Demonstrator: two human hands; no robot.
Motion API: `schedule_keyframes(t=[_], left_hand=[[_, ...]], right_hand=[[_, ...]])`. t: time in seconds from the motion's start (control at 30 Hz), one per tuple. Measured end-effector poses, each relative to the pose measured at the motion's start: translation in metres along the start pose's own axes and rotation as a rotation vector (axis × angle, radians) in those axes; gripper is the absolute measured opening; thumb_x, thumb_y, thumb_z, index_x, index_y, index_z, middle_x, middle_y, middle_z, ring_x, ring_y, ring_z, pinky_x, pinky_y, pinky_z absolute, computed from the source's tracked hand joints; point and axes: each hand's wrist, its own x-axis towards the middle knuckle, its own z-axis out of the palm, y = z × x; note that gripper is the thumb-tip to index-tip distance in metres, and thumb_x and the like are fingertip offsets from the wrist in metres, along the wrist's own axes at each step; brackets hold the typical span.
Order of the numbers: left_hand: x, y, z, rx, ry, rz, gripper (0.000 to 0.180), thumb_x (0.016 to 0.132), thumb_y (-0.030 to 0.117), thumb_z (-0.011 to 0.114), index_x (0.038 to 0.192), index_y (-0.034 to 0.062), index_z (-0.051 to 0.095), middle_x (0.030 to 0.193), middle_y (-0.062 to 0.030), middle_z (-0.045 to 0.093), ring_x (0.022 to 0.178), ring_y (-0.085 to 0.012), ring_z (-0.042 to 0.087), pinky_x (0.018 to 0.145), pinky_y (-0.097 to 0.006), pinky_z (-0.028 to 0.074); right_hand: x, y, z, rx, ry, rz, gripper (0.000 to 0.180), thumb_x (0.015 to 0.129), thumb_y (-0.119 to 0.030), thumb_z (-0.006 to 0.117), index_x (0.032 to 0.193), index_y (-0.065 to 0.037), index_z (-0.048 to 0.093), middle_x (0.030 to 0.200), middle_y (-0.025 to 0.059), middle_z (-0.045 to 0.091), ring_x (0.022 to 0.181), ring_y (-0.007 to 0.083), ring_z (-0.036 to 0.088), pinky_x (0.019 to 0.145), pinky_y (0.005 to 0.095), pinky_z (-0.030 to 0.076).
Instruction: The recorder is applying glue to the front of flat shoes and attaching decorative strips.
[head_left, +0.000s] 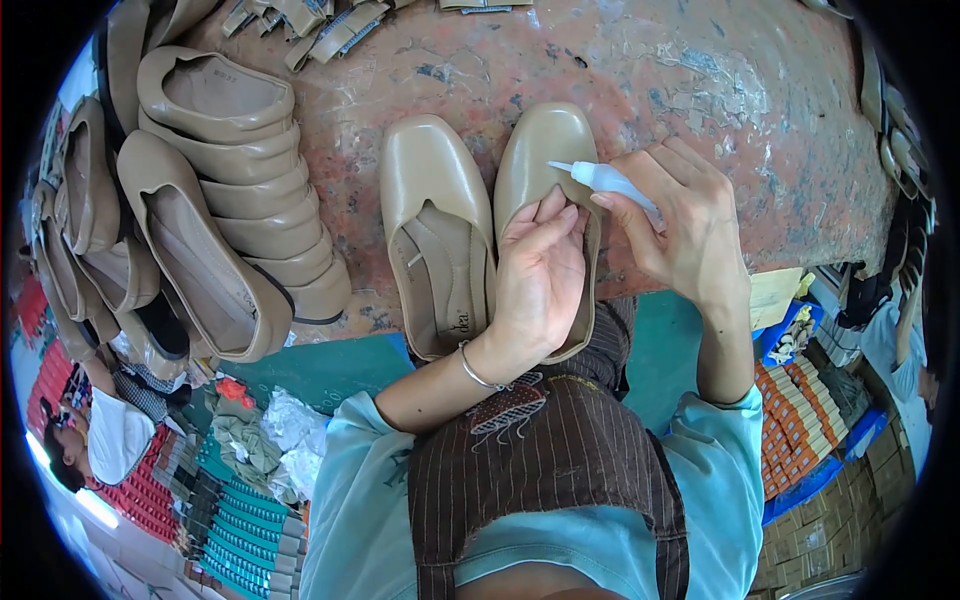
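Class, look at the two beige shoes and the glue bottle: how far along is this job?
Done: a stack of beige shoes sits at the left of the worktable. In hand: the left hand reaches into the right-side shoe while the right hand points a white glue bottle at it. Left: the neighbouring shoe lies untouched.

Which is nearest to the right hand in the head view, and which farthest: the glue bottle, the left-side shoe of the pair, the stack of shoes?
1. Glue bottle, held in the right hand.
2. Left-side shoe, beyond the left hand.
3. Stack of shoes, far left on the table.
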Motion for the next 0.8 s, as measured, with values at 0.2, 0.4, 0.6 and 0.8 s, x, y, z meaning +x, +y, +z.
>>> schedule_keyframes(t=[0.2,0.4,0.6,0.8], left_hand=[[0.000,-0.002,-0.009,-0.025,0.019,-0.008,0.026,0.087,-0.002,0.046,0.111,-0.0029,0.053,0.122,-0.0093,0.054,0.119,-0.0192,0.045,0.107,-0.034,0.028],[-0.001,-0.002,-0.007,-0.078,0.110,0.011,0.016,0.085,-0.003,0.048,0.099,-0.0003,0.057,0.106,-0.0075,0.060,0.110,-0.0190,0.051,0.105,-0.036,0.032],[-0.001,-0.003,-0.011,-0.188,0.078,-0.009,0.014,0.084,-0.005,0.053,0.095,-0.0002,0.060,0.096,-0.0062,0.063,0.101,-0.0183,0.056,0.101,-0.034,0.037],[0.000,-0.003,-0.015,-0.171,0.050,-0.010,0.011,0.085,-0.004,0.054,0.089,-0.0001,0.063,0.095,-0.0059,0.063,0.099,-0.0169,0.055,0.100,-0.033,0.038]], right_hand=[[-0.003,0.000,-0.005,-0.001,-0.032,0.026,0.018,0.074,-0.014,0.069,0.075,-0.004,0.055,0.069,0.0101,0.054,0.065,0.0282,0.054,0.057,0.0374,0.046],[-0.011,0.006,-0.012,-0.021,-0.062,0.126,0.018,0.072,-0.011,0.071,0.087,-0.002,0.064,0.074,0.0118,0.059,0.067,0.0286,0.056,0.059,0.0359,0.044],[-0.039,0.065,-0.003,0.610,0.492,0.399,0.020,0.090,-0.010,0.058,0.106,0.002,0.055,0.105,0.0097,0.066,0.095,0.0208,0.060,0.082,0.0318,0.046],[-0.042,0.125,0.029,0.318,0.636,0.337,0.025,0.094,-0.006,0.049,0.117,0.003,0.046,0.125,0.0167,0.057,0.128,0.0241,0.039,0.109,0.0349,0.023]])
